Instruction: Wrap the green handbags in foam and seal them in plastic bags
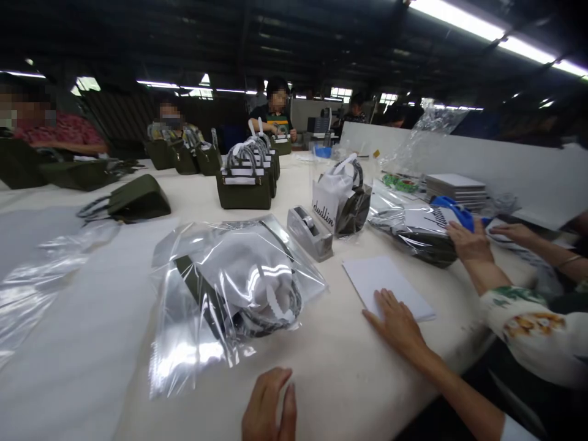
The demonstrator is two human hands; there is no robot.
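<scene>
Spanning a dim workshop, the white table (349, 380) bears a bagged handbag (229, 288).

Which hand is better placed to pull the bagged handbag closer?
Left, probably. The left hand lies flat and free close to the bagged handbag; the right hand rests on the white sheets, farther away.

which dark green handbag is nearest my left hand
The dark green handbag sealed in clear plastic, lying flat just beyond your left hand; the others sit farther up the white table.
</scene>
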